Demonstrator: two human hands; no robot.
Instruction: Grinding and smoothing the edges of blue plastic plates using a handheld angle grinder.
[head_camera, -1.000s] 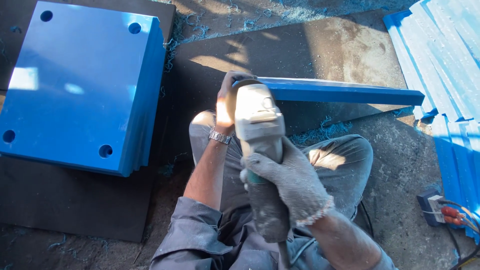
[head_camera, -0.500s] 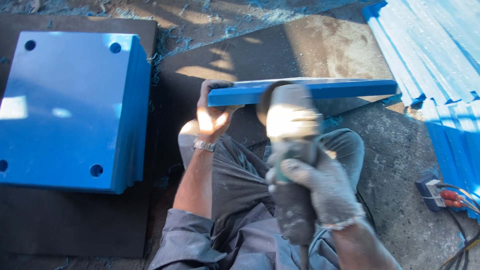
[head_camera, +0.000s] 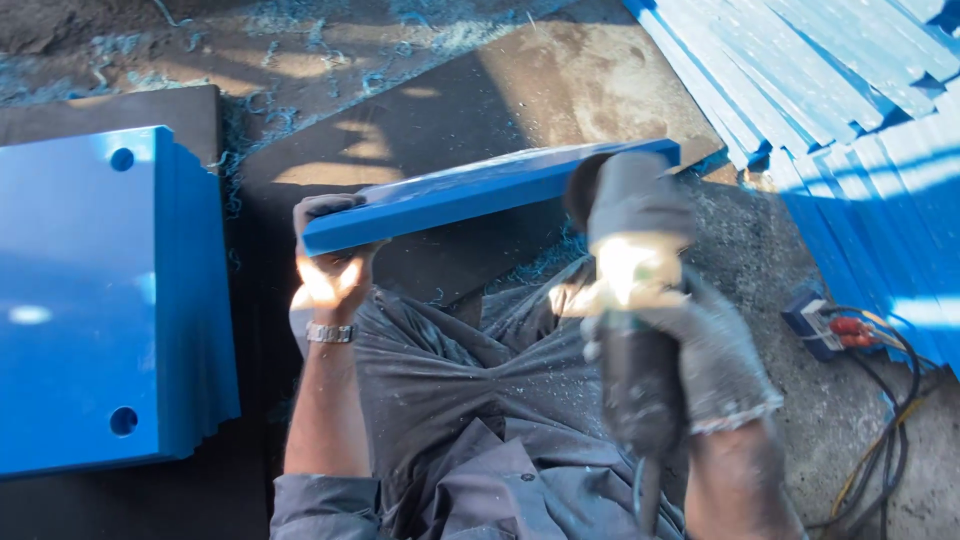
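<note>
My left hand (head_camera: 328, 268) grips the near left end of a blue plastic plate (head_camera: 470, 190), which stands on edge across my lap, tilted up to the right. My right hand (head_camera: 715, 360), in a grey glove, is closed around the body of a grey angle grinder (head_camera: 630, 290). The grinder's head touches the plate's right end. A watch sits on my left wrist. My grey trousers are dusted with blue shavings.
A stack of blue plates with corner holes (head_camera: 95, 300) lies at the left on a dark board (head_camera: 420, 120). More blue plates (head_camera: 850, 110) are piled at the right. A blue power socket with cables (head_camera: 835, 330) lies on the floor at the right.
The grinder has moved right, from in front of my left hand to the plate's right end. The plate has tilted up and my left hand now holds its left end.
</note>
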